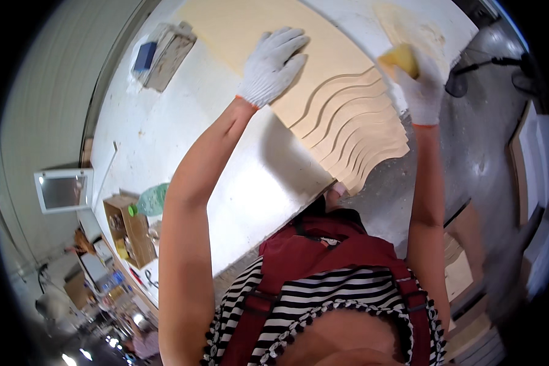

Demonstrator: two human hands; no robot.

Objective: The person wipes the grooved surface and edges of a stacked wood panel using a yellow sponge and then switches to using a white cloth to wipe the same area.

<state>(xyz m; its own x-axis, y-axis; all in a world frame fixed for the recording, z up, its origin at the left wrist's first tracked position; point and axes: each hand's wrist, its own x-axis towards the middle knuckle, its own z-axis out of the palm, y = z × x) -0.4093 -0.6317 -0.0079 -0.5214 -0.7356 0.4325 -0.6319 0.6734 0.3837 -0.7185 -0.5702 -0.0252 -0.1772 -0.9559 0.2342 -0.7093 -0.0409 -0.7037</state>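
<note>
My left hand (274,66), in a white knit glove with an orange cuff, lies flat with its fingers stretched on a pale wooden board. Several thin boards with wavy edges (354,119) are stacked like steps, and their near ends overhang the white table (244,177). Beyond the right edge of the stack is my gloved right hand (423,94). It is closed around a yellow, sponge-like block (401,59), slightly blurred. Whether the block touches the boards I cannot tell.
A dark blue block (144,56) rests against a worn greyish block (169,58) at the far left. Nearer are a cardboard box (130,230) and a green bottle (152,200). Panels (534,165) stand to the right, beyond the grey floor (372,210).
</note>
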